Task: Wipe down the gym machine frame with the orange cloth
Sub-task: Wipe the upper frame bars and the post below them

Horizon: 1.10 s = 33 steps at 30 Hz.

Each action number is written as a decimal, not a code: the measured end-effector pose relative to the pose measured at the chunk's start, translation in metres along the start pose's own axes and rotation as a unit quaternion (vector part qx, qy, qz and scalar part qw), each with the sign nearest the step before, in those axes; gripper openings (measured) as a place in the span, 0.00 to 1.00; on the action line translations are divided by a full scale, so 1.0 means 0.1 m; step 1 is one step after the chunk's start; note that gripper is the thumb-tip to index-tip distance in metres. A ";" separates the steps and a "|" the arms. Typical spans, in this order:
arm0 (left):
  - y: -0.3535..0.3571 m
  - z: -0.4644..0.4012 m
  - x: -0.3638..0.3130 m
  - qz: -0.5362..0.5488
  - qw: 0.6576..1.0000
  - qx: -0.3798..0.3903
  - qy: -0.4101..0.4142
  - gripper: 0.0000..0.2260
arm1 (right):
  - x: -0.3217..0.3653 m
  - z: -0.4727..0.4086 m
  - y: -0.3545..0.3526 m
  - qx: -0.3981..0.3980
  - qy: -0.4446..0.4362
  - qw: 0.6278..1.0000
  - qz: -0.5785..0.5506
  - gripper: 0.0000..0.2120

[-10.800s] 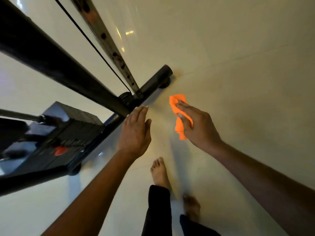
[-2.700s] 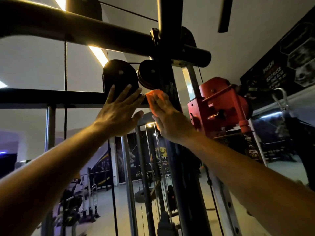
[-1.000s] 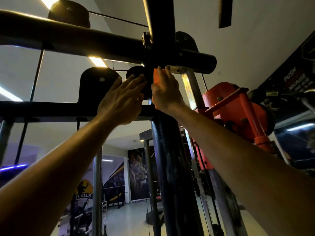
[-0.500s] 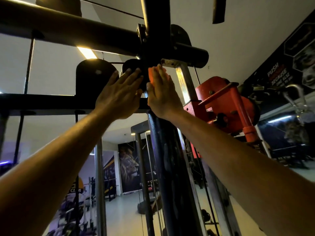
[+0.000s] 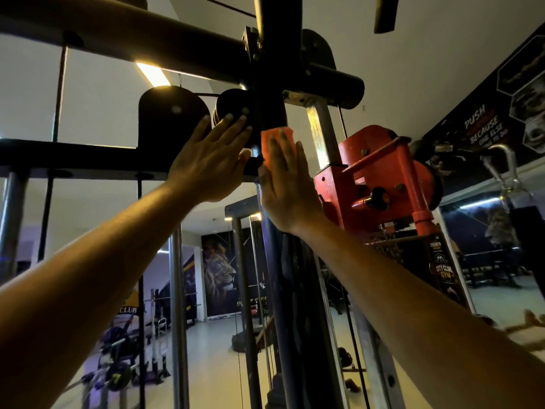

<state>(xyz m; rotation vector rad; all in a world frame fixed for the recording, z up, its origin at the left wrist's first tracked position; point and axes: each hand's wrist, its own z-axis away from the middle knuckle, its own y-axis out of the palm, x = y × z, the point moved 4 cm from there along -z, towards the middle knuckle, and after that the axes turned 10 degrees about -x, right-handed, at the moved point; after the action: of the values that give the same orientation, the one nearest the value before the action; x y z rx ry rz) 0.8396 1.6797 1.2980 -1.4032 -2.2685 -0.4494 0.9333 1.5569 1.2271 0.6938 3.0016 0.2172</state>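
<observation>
Lower on the black upright post (image 5: 271,119) than half a second ago, our right hand (image 5: 287,184) has slid the orange cloth (image 5: 272,143) down from just under the crossbar joint, so a bare stretch of post now shows above the cloth's top edge. We press the cloth flat against the post with straight fingers, palm forward, thumb along the post's left side; only the upper part of the cloth shows past our fingertips. Our left hand (image 5: 211,160) rests open beside it, fingers spread and straight, their tips touching the small black pulley wheel (image 5: 230,106) and the palm lying over the junction of the post and the lower horizontal bar (image 5: 73,156). It holds nothing. A larger black pulley cover (image 5: 172,113) sits just left of the small wheel. Overhead, the thick black crossbar (image 5: 147,36) runs from upper left through the post to a stub end on the right. A red carriage block (image 5: 380,175) is mounted on a metal rail (image 5: 323,134) just right of our right hand. Lion murals (image 5: 219,270) and a wall banner (image 5: 483,125) reading "PUSH" line the dim gym behind the frame.
</observation>
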 end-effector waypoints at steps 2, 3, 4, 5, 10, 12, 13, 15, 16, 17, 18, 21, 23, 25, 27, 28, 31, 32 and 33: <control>-0.01 0.09 -0.04 -0.009 1.000 -0.009 0.009 0.29 | 0.00 0.40 -0.05 0.001 -0.005 1.000 0.006 0.31; -0.02 0.12 -0.06 -0.015 1.000 -0.010 0.018 0.31 | 0.01 0.53 -0.08 0.006 -0.010 1.000 0.005 0.30; -0.02 0.15 -0.08 -0.021 0.999 -0.005 0.030 0.34 | 0.01 0.56 -0.11 0.015 -0.016 1.000 0.003 0.30; -0.02 0.18 -0.09 -0.024 0.999 0.002 0.040 0.38 | 0.01 0.50 -0.13 0.019 -0.023 1.000 0.004 0.30; 0.00 0.23 -0.11 -0.038 0.998 0.008 0.050 0.42 | 0.08 -0.11 -0.12 0.017 0.009 1.000 -0.008 0.30; 0.01 0.28 -0.14 -0.034 0.998 0.003 0.044 0.37 | 0.10 0.06 -0.10 -0.010 0.001 1.000 -0.002 0.30; 0.02 0.33 -0.17 -0.033 0.999 0.000 0.043 0.35 | 0.09 0.26 -0.10 -0.021 -0.005 1.000 0.007 0.29; 0.02 0.44 -0.24 -0.034 0.998 -0.005 0.044 0.31 | 0.10 0.75 -0.13 -0.016 -0.006 0.999 0.030 0.30; 0.02 0.50 -0.27 -0.032 0.998 -0.009 0.046 0.30 | 0.11 0.95 -0.16 -0.005 -0.001 0.999 0.036 0.30; 0.02 0.54 -0.29 -0.026 0.999 -0.010 0.047 0.29 | 0.10 1.05 -0.16 0.001 -0.003 0.999 0.041 0.30; 0.01 0.57 -0.30 -0.017 0.999 -0.013 0.048 0.28 | 0.10 1.04 -0.18 0.001 -0.011 0.999 0.039 0.30; 0.00 0.60 -0.29 0.002 0.998 -0.017 0.058 0.25 | 0.09 0.58 -0.14 -0.022 -0.019 0.999 0.031 0.30; 0.01 0.61 -0.27 0.004 0.998 -0.012 0.067 0.25 | 0.08 0.39 -0.11 -0.038 -0.006 0.999 0.031 0.30; 0.00 0.64 -0.27 0.002 0.998 -0.016 0.067 0.25 | 0.10 0.56 -0.11 -0.043 0.003 0.998 0.041 0.29; -0.04 0.70 -0.32 -0.008 0.997 -0.025 0.068 0.26 | 0.13 0.98 -0.18 -0.030 0.003 0.998 0.051 0.29; -0.06 0.72 -0.34 -0.013 0.997 -0.028 0.071 0.26 | 0.15 1.21 -0.22 -0.017 0.001 0.999 0.050 0.30; -0.11 0.76 -0.36 -0.002 0.996 -0.028 0.083 0.26 | 0.14 1.49 -0.30 0.005 -0.010 0.999 0.043 0.30; -0.13 0.75 -0.35 0.008 0.996 -0.030 0.082 0.26 | 0.12 1.38 -0.29 0.005 -0.013 0.999 0.044 0.30; -0.15 0.74 -0.33 0.025 0.996 -0.032 0.080 0.25 | 0.12 1.21 -0.26 0.004 -0.011 0.999 0.042 0.30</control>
<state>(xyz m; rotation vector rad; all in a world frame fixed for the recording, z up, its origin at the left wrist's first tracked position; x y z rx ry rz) 0.8246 1.6839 1.2174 -1.3978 -2.1041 -0.6022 0.9216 1.5536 1.1036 0.8201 2.9579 0.1994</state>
